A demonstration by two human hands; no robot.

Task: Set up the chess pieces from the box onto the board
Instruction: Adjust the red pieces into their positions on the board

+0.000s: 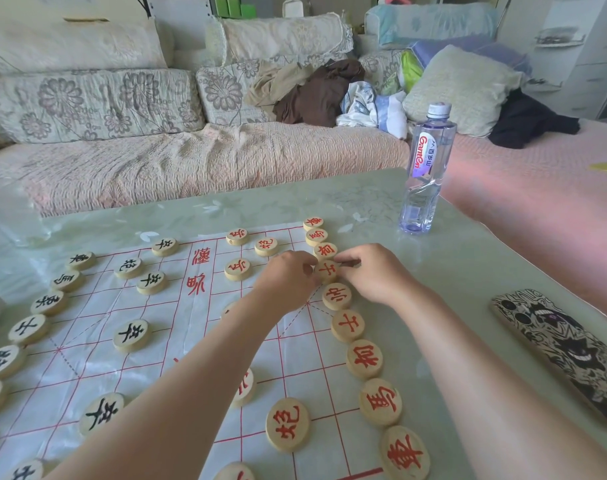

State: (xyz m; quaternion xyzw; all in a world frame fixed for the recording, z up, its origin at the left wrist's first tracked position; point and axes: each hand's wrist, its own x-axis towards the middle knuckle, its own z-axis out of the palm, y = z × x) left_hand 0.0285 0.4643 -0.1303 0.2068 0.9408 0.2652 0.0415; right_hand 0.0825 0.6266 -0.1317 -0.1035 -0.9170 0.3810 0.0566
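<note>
- Board [149, 313]: red's back row runs down its right edge, nearly full.
- Left hand [290, 280] and right hand [373, 271]: equally near, both pinching one piece from opposite sides.
- Red advisor piece [326, 270]: lies flat between them — in that row.

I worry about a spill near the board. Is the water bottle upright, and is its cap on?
Upright and capped: the water bottle stands on its base on the table, white cap on top.
</note>
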